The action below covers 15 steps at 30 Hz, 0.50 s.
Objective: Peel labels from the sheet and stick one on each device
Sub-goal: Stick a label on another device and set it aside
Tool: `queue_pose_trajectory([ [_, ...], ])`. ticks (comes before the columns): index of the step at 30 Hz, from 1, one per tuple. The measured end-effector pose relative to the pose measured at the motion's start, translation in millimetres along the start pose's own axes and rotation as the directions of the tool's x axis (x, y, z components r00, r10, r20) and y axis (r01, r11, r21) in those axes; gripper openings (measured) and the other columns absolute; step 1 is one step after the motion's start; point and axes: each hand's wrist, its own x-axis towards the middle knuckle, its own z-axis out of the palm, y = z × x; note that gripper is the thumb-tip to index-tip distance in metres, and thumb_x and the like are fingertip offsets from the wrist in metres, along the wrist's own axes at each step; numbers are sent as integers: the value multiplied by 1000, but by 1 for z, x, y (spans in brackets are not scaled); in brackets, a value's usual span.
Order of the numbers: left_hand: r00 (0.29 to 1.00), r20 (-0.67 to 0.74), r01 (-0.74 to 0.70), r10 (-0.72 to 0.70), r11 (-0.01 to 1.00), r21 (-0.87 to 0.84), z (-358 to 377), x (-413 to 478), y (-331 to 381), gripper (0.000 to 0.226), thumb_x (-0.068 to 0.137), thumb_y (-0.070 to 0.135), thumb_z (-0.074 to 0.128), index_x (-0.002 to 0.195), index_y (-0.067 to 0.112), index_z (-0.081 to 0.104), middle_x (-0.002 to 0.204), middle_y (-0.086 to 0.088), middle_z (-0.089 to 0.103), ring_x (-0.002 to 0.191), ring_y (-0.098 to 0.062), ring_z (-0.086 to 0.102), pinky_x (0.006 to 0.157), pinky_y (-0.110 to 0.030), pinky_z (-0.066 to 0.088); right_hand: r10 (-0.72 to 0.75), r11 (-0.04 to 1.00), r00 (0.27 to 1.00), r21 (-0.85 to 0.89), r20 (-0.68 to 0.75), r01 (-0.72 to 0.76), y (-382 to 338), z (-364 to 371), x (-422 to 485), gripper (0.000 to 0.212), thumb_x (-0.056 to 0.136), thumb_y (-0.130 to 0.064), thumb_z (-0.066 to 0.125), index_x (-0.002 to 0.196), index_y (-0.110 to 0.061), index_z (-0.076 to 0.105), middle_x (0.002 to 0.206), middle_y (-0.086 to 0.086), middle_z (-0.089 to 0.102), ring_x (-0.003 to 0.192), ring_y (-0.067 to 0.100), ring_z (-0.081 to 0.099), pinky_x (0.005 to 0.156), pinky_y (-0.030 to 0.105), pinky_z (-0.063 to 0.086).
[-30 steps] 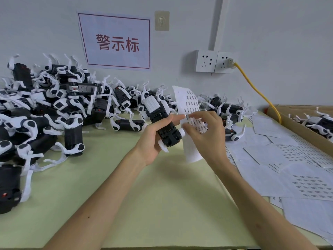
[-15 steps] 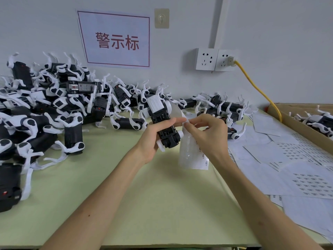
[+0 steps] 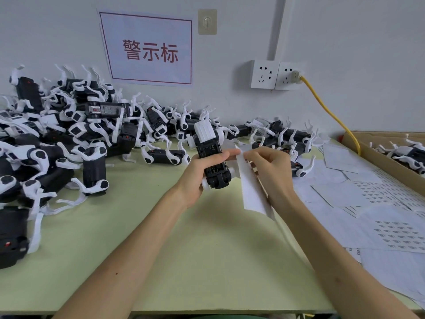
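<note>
Label sheets (image 3: pixel 391 229): print illegibly small.

Wall sign (image 3: pixel 147 48): "警示标", red chars.

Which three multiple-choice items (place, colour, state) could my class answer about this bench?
1. Where does the pile of devices lie? A on the table, left side; B on the floor; C in a drawer.
2. What colour is the cable in the wall socket? A blue; B yellow; C green.
3. What is the left hand doing? A lying flat; B gripping a device; C holding scissors.
Key: 1 A, it fills the table's left; 2 B, plainly yellow; 3 B, it curls round the device; the right hand pinches the label sheet.
</note>
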Motion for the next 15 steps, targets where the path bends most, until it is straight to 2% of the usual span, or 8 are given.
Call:
queue_pose_trajectory([
  [3, 1000, -1, 4, -4, 1000, 9, -1, 1, -1, 43, 84, 31, 64, 119, 9, 75, 121, -10, 74, 96, -23, 65, 72, -25, 52, 57, 996, 998, 65, 41, -59, -1, -1, 0, 19, 87, -16, 67, 71, -8, 73, 76, 2, 68, 69, 18, 56, 66, 32, 44],
  [5, 1000, -8, 10, -10, 1000, 29, -2, 1, -1, 44, 84, 32, 64, 121, 9, 75, 123, -11, 73, 100, -25, 63, 71, -25, 53, 92, 991, 994, 92, 58, -97, -1, -1, 1, 19, 88, -14, 65, 72, -6, 73, 76, 1, 68, 68, 17, 57, 61, 28, 44],
  [8, 1000, 8, 29, -29, 999, 37, -1, 1, -1, 46, 84, 32, 64, 122, 10, 74, 108, -8, 77, 89, -21, 66, 63, -21, 52, 117, 988, 992, 93, 54, -122, 0, -2, 2, 21, 89, -13, 64, 70, -8, 73, 74, -2, 68, 63, 13, 56, 53, 19, 44],
  [11, 999, 24, 32, -32, 999, 28, -1, 0, -1, 47, 85, 32, 61, 125, 9, 72, 85, -6, 75, 69, -14, 63, 53, -19, 48, 129, 987, 991, 90, 38, -132, 2, -2, 3, 19, 90, -15, 64, 77, -5, 72, 74, -2, 67, 63, 14, 56, 54, 22, 43],
  [13, 999, 29, 22, -23, 999, 27, -1, 0, -1, 46, 85, 31, 61, 123, 9, 72, 84, -9, 74, 68, -15, 63, 52, -19, 47, 146, 983, 989, 111, -7, -144, 2, -1, 4, 17, 92, -15, 64, 79, -12, 75, 70, -4, 66, 62, 13, 56, 55, 23, 44],
  [15, 1000, 18, 16, -17, 1000, 25, -2, 1, -1, 44, 84, 33, 62, 120, 11, 74, 93, -10, 76, 72, -16, 65, 56, -20, 49, 142, 982, 988, 136, -63, -132, 2, -3, 6, 16, 94, -15, 65, 82, -17, 75, 65, -5, 66, 60, 12, 58, 60, 23, 46],
])
